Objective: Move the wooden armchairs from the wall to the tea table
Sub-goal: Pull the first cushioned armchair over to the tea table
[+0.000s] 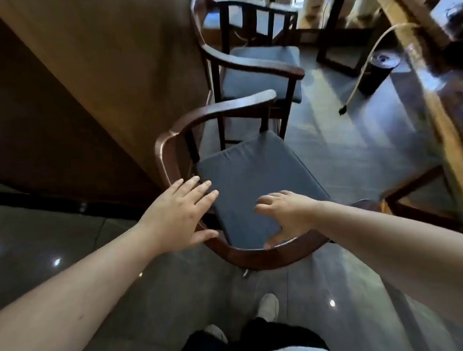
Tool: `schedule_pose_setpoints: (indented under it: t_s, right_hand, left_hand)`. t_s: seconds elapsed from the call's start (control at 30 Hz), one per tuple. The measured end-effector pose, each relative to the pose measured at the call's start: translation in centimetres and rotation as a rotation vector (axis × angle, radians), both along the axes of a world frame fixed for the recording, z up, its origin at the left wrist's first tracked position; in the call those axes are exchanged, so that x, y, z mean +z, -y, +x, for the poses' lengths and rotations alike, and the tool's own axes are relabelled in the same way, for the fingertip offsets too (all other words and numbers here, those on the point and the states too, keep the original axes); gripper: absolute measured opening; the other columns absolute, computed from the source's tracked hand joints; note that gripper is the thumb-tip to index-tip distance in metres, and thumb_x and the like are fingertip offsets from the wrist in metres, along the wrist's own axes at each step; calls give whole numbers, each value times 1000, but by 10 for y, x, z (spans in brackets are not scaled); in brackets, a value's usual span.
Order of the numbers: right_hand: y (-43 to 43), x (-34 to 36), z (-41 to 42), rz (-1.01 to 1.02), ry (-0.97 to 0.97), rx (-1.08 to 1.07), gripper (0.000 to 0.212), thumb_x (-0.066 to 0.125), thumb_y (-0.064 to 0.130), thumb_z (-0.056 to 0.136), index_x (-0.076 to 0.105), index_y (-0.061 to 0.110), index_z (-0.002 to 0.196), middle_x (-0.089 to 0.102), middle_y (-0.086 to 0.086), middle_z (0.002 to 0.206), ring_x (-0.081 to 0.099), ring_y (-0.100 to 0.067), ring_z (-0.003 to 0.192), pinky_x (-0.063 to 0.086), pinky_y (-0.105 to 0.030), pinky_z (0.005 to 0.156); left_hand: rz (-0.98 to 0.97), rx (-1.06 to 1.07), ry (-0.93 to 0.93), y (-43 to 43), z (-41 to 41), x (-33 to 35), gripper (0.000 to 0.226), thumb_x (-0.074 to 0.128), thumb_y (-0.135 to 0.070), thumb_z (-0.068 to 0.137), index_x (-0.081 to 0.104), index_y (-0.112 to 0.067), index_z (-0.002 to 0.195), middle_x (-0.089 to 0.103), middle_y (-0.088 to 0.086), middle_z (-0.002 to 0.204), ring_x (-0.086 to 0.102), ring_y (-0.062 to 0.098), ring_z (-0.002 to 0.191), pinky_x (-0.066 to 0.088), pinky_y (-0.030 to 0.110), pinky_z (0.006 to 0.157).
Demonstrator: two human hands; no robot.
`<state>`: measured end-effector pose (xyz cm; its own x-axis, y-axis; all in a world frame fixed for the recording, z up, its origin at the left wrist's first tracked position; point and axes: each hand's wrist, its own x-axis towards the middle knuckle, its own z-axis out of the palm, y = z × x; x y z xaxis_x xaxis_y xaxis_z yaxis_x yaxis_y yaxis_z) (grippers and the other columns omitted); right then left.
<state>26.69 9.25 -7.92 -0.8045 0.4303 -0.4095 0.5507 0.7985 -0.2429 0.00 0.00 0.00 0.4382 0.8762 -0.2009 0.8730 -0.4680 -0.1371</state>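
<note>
Both hands spread open over nearest armchair (254, 256) rail, left hand (179, 214), right hand (284, 215), clear floor (342, 150) rightward

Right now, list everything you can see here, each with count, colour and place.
Wooden armchairs: two, dark brown; near armchair under the hands, far armchair behind it.
Seat cushions: two, dark blue; near cushion, far cushion.
Wall: brown, left.
Tea table: light wood, right edge.
Bin: black, on the floor by the table.
Floor: grey tiles.
Shoes: pale, bottom.
Left hand: open, at the backrest.
Right hand: open, over the backrest.
</note>
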Motion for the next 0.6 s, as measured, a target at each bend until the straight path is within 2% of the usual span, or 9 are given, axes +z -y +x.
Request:
schedule_pose_setpoints:
  t_s: [0.1, 0.23, 0.33, 0.43, 0.5, 0.53, 0.6]
  right_hand:
    - [-1, -20, 5, -131, 135, -48, 100, 55, 90, 62, 43, 26, 138, 52, -3, 132, 49, -29, 122, 39, -44, 101]
    - [3, -43, 10, -298, 297, -100, 98, 61, 88, 61, 44, 29, 137, 52, 0, 126, 52, -28, 114, 44, -41, 90]
    - [5, -59, 13, -380, 376, -135, 93, 61, 89, 60, 52, 25, 127, 57, 1, 117, 56, -26, 106, 49, -40, 83]
    - [10, -70, 16, -392, 426, -131, 87, 56, 91, 61, 61, 20, 111, 64, 1, 97, 59, -23, 88, 53, -40, 77]
    - [10, -74, 18, -373, 437, -132, 89, 51, 95, 58, 65, 18, 102, 65, 2, 84, 60, -22, 77, 51, -37, 67]
    - [10, -75, 18, -369, 452, -132, 91, 49, 97, 56, 67, 18, 98, 64, 3, 78, 60, -21, 73, 49, -35, 62]
    - [10, -77, 20, -344, 454, -113, 93, 45, 100, 52, 68, 18, 90, 65, 3, 73, 61, -20, 68, 46, -34, 57]
  left_hand:
    - [-69, -33, -22, -6, -2, -16, 91, 34, -78, 77, 42, -12, 139, 46, 14, 144, 35, 33, 135, 30, 51, 110]
    - [-208, -76, -107, -12, -9, -36, 104, 31, -87, 70, 25, -19, 147, 29, 8, 154, 15, 28, 143, 13, 49, 116]
    - [-330, -112, -234, -19, -11, -45, 96, 41, -78, 75, 14, -22, 149, 20, 7, 157, 7, 30, 144, 7, 48, 117]
    - [-304, -179, -316, -24, -11, -61, 63, 51, -42, 90, 28, -20, 144, 39, 12, 147, 29, 35, 136, 21, 52, 112]
    - [-248, -219, -320, -30, -11, -71, 36, 46, -24, 90, 46, -18, 126, 59, 10, 124, 50, 35, 114, 35, 50, 100]
    - [-253, -228, -317, -32, -11, -72, 28, 45, -20, 90, 52, -18, 117, 63, 7, 114, 55, 34, 105, 38, 49, 96]
    - [-261, -259, -304, -34, -12, -74, 23, 44, -21, 90, 58, -20, 108, 66, 4, 108, 59, 33, 99, 40, 49, 96]
